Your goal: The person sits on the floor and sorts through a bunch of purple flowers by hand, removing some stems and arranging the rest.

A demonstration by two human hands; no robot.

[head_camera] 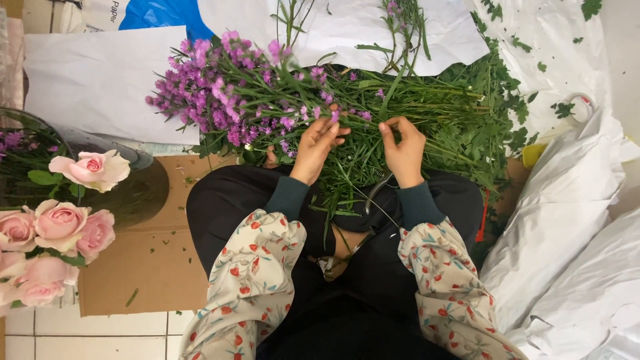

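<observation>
You are sitting with a bunch of purple flowers [227, 93] lying across your lap, their blooms pointing to your left and their long green stems [427, 107] running off to your right. Your left hand [317, 143] is resting on the stems just below the blooms, fingers curled and pressed close together around a few thin stalks. Your right hand [403, 147] is sitting just beside it, thumb and fingertips pinching at a single stalk, though exactly which one you are gripping is too fine to tell. Both hands are near each other over the middle of the bunch, not touching.

Loose green leaves [493, 127] are piling up at the right end of the stems, spilling onto the white paper [560, 200] crumpled beside your right knee. More white paper sheets [100, 80] are lying beyond the blooms. To your left, pink roses [60, 227] are standing beside a dark round vase [143, 190], well apart from your hands, on brown cardboard [153, 267]. Your floral sleeves [250, 267] are reaching down to dark cuffs at the wrists.
</observation>
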